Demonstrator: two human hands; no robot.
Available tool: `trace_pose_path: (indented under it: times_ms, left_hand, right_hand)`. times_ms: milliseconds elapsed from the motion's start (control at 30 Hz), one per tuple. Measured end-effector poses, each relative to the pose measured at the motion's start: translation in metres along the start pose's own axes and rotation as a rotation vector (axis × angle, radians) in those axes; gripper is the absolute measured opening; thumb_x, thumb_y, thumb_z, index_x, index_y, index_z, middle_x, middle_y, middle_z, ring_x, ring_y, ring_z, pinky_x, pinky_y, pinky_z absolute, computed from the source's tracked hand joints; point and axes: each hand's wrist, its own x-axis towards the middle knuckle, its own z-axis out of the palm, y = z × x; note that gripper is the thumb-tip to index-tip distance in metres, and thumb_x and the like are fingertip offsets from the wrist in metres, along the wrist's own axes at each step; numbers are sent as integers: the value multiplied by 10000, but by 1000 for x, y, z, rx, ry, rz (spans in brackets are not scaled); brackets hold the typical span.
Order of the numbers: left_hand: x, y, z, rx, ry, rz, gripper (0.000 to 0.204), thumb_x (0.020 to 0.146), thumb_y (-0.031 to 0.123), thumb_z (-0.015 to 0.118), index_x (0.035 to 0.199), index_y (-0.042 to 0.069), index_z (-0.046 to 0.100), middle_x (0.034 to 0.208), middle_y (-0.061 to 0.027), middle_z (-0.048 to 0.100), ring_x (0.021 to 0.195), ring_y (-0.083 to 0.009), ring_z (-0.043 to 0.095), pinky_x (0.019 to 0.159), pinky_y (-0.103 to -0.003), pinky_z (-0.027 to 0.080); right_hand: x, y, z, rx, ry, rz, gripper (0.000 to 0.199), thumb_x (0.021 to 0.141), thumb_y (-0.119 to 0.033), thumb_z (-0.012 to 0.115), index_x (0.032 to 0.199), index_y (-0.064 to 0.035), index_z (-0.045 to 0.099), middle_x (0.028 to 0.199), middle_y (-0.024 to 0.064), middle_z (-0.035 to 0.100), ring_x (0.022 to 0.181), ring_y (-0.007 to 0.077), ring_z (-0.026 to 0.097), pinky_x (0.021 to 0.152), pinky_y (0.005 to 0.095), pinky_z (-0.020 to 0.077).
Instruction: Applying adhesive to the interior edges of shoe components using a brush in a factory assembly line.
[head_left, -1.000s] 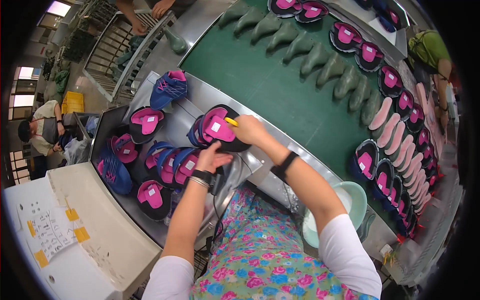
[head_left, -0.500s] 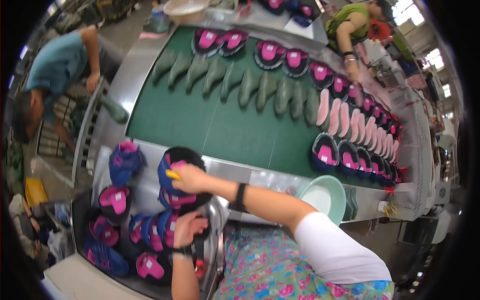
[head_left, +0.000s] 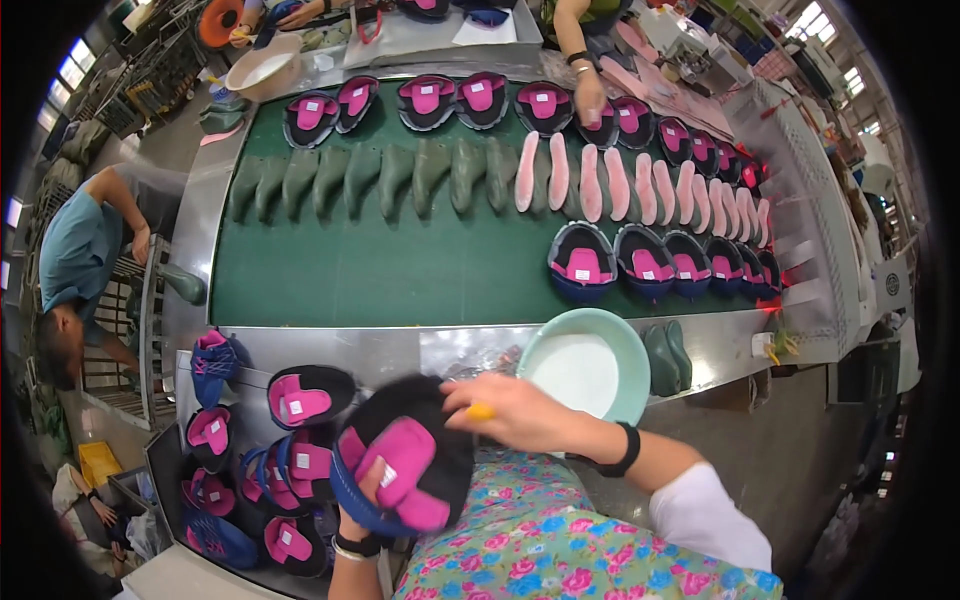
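Observation:
My left hand (head_left: pixel 372 488) grips a blue and black shoe upper (head_left: pixel 452 455) with a pink tongue and a white label. The upper is tilted in front of my apron, its inside partly facing me. Beside its far right edge, my right hand (head_left: pixel 530 412) is closed around a small yellow object (head_left: pixel 481 411); its full shape is hidden by my fingers. Several more uppers lie to the left, among them a black one with a pink tongue (head_left: pixel 302 398) and a blue one (head_left: pixel 213 365).
Dark green shoe lasts (head_left: pixel 382 182) and pink insoles (head_left: pixel 590 185) line the green belt (head_left: pixel 390 280), with uppers in rows on both sides. A mint-green basin (head_left: pixel 638 375) holds white liquid. A person in blue (head_left: pixel 75 245) bends over a rack; another person's hand (head_left: pixel 590 102) reaches over the far uppers.
My left hand has taken up an upper and holds it near my apron. My right hand has moved right and nearer, still with the yellow object. The view has shifted.

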Motion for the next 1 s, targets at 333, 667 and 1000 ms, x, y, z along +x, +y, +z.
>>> trace_pose_path:
  times_ms: [333, 667, 1000]
  left_hand:
    - [-71, -29, 93, 74, -425, -494, 385, 781, -81, 664, 1149, -9, 575, 1088, -62, 631, 1001, -144, 588, 873, -293, 477]
    - [-61, -117, 134, 162, -104, -226, 383, 918, 68, 564, 1279, -4, 457, 1154, -38, 572, 1016, -116, 545, 872, -265, 443]
    - [-36, -124, 170, 513, -243, 120, 513, 892, 51, 572, 1361, -9, 375, 1314, -120, 479, 1204, -210, 472, 1025, -328, 355]
  right_hand:
    - [-189, 166, -77, -195, 514, 527, 215, 769, -86, 715, 964, -2, 680, 863, 149, 665, 749, 292, 650, 668, 328, 505]
    - [-205, 197, -76, -274, 429, 487, 203, 758, -43, 695, 957, -7, 677, 939, 153, 668, 835, 303, 652, 736, 339, 519]
    - [-170, 91, -102, 394, 315, 217, 205, 776, -36, 711, 979, -8, 697, 915, 98, 694, 841, 162, 659, 749, 256, 508]
